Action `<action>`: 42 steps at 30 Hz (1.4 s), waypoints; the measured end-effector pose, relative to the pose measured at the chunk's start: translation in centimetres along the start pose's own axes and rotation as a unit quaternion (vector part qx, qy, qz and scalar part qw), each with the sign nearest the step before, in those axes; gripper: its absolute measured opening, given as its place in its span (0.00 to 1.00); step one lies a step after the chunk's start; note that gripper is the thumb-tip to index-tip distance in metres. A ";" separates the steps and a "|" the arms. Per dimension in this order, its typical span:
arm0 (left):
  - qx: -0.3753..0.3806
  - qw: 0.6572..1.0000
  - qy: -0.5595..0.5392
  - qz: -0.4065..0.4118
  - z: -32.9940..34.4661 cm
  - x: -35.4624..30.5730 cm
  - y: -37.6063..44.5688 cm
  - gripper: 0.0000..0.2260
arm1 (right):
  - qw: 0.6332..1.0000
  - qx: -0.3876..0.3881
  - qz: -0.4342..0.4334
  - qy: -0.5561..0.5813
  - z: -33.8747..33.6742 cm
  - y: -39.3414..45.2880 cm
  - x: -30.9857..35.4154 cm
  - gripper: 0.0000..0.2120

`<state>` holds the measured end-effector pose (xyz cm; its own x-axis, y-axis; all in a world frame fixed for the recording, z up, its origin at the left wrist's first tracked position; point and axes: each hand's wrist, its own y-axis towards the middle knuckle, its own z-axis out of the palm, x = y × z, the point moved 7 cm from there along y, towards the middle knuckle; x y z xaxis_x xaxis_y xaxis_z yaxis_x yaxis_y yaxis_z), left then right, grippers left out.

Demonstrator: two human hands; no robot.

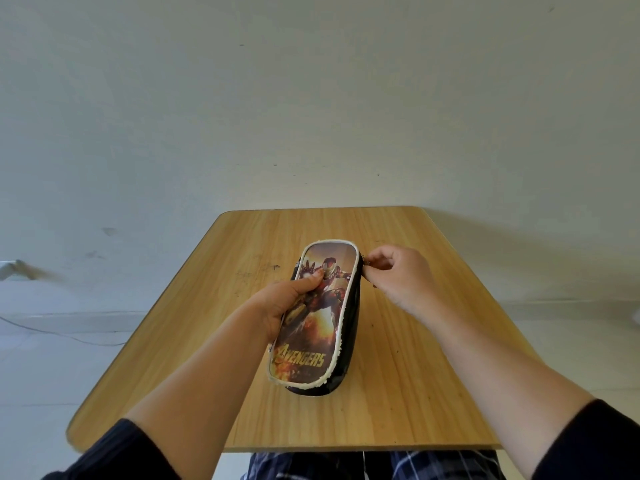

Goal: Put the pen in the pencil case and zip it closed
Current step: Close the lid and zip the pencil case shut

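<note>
A pencil case [311,341] with a printed superhero picture, white piping and black sides lies lengthwise on the wooden table [415,375], its lid down. My left hand [280,303] grips its left side, thumb pressed on the printed lid. My right hand [398,275] is at the far right corner of the case, fingertips pinched on the zip pull [367,262]. No pen is in sight.
The small table ends at a pale wall at the back. On the left is light floor with a thin cable [69,336]. My lap in checked fabric [381,465] shows below the table's near edge.
</note>
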<state>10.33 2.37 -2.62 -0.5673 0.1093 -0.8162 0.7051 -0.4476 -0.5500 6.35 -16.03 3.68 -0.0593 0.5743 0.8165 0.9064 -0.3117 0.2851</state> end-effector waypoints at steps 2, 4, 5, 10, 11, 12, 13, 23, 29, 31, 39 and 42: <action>-0.008 1.000 -0.003 0.001 -0.1 0.0 0.1 0.14 | 1.000 -0.004 -0.011 -0.028 0.1 -0.2 0.3 0.03; -0.017 1.000 -0.009 -0.002 -0.2 0.1 0.0 0.14 | 0.998 0.007 -0.019 -0.061 0.3 -0.4 0.5 0.10; -0.021 1.000 -0.010 -0.003 -0.3 0.1 0.0 0.14 | 0.997 0.011 -0.024 -0.077 0.3 -0.5 0.6 0.13; -0.043 0.999 -0.028 -0.014 -0.6 0.2 0.1 0.14 | 0.993 0.022 -0.033 -0.107 0.5 -0.7 0.7 0.11; -0.050 0.998 -0.034 -0.015 -0.7 0.2 0.1 0.15 | 0.994 0.024 -0.034 -0.105 0.7 -0.8 0.8 0.10; -0.057 0.997 -0.040 -0.016 -0.8 0.2 0.2 0.15 | 0.994 0.025 -0.034 -0.102 0.8 -0.9 0.8 0.10; -0.061 0.997 -0.046 -0.015 -0.8 0.3 0.3 0.15 | 0.994 0.026 -0.034 -0.099 0.9 -1.0 0.9 0.10; -0.093 0.993 -0.069 -0.007 -1.6 0.3 0.3 0.14 | 0.997 0.027 -0.027 -0.073 0.9 -1.4 1.2 0.07; -0.099 0.991 -0.086 -0.003 -1.6 0.2 0.4 0.12 | 0.998 0.031 -0.024 -0.058 1.0 -1.6 1.4 0.08; -0.102 0.991 -0.090 -0.003 -1.7 0.1 0.3 0.12 | 0.998 0.030 -0.023 -0.051 1.0 -1.7 1.5 0.08; -0.103 0.989 -0.109 0.002 -1.7 0.2 0.2 0.11 | 0.997 0.035 -0.035 -0.064 1.3 -2.2 2.0 0.07; -0.110 0.987 -0.119 0.004 -1.9 0.1 0.2 0.11 | 0.997 0.033 -0.033 -0.056 1.4 -2.3 2.0 0.07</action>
<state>11.27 4.00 -3.16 -0.6264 -0.1172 -0.7706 0.7707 -0.2414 -0.5897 4.73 -13.09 3.95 -0.0763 0.6739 0.7349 0.9279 -0.2218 0.2997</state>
